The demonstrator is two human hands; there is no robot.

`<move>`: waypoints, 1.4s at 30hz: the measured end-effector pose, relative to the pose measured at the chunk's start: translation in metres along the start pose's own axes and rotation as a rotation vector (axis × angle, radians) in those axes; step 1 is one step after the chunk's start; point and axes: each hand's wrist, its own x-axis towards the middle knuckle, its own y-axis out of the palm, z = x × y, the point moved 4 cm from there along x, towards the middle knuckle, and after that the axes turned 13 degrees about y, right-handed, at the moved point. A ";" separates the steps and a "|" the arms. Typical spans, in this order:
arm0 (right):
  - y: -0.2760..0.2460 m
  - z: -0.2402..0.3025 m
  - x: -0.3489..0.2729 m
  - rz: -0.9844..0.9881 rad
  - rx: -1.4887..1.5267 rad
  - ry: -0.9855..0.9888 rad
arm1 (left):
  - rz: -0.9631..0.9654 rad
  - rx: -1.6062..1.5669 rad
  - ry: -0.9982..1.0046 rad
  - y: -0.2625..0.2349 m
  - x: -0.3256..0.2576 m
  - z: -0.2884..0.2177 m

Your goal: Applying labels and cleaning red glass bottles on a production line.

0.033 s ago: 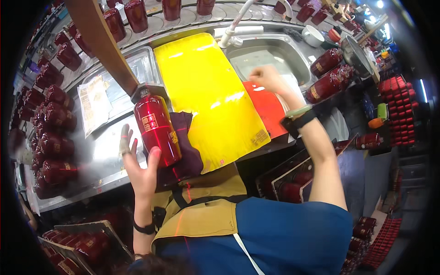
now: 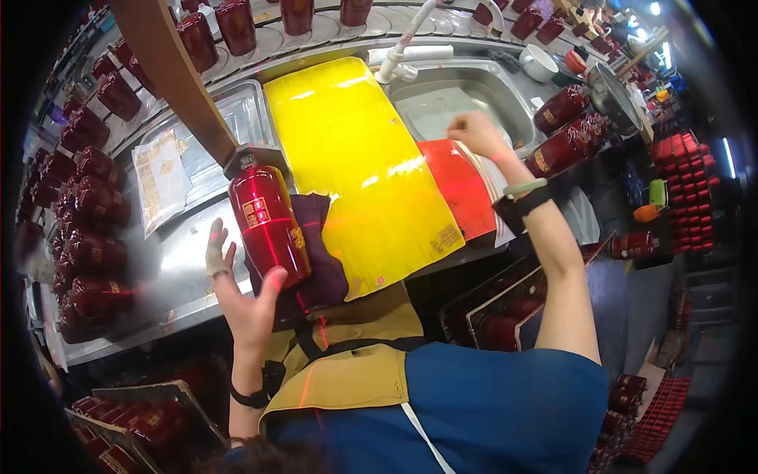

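A glossy dark red bottle [image 2: 268,225] with gold labels lies on a dark purple cloth [image 2: 325,257], its neck against a dark holder [image 2: 253,155] at the foot of a wooden post. Thin red light lines cross the bottle. My left hand [image 2: 246,312] is open beside its lower end, fingers spread and thumb near the base. Whether the thumb touches the glass I cannot tell. My right hand [image 2: 478,134] hovers by the top of a red sheet [image 2: 458,186], near the sink. Its fingers are curled together, and anything between them is too small to make out.
A yellow sheet [image 2: 359,174] covers the middle of the steel counter. To its right is a sink [image 2: 513,95] under a white tap [image 2: 399,59]. Several red bottles [image 2: 99,201] crowd the left side; others ride a conveyor [image 2: 316,35] behind. A printed paper [image 2: 162,178] lies at left.
My right hand has shifted a little to the right, along the top of the red sheet. My left hand has moved slightly down.
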 end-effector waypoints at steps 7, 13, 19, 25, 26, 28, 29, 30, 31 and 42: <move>0.003 -0.076 0.040 0.143 -0.037 0.047 | 0.065 0.399 0.143 0.005 -0.022 -0.006; 0.001 -0.109 0.049 0.005 0.150 0.042 | -0.045 0.269 0.043 0.014 -0.028 0.002; 0.002 -0.114 0.039 -0.282 0.317 0.109 | -0.085 0.346 0.187 0.017 -0.023 -0.006; -0.033 -0.039 -0.006 -0.201 0.526 0.236 | -0.063 0.270 0.193 0.007 -0.025 0.004; -0.039 -0.020 -0.021 -0.195 0.523 0.234 | -0.065 0.273 0.186 0.005 -0.028 0.006; -0.045 0.030 -0.059 -0.187 0.440 -0.149 | 0.015 0.258 0.049 0.006 -0.032 0.020; -0.044 0.050 -0.076 -0.181 0.440 -0.145 | 0.027 0.302 0.116 0.006 -0.027 0.011; -0.039 0.077 -0.093 -0.139 0.424 -0.255 | 0.029 0.308 0.108 0.006 -0.024 0.007; -0.033 0.101 -0.112 -0.097 0.406 -0.365 | 0.005 0.311 0.151 0.006 -0.020 0.001; 0.045 0.228 -0.237 0.325 0.512 -0.546 | -0.025 0.164 0.085 0.008 -0.031 0.017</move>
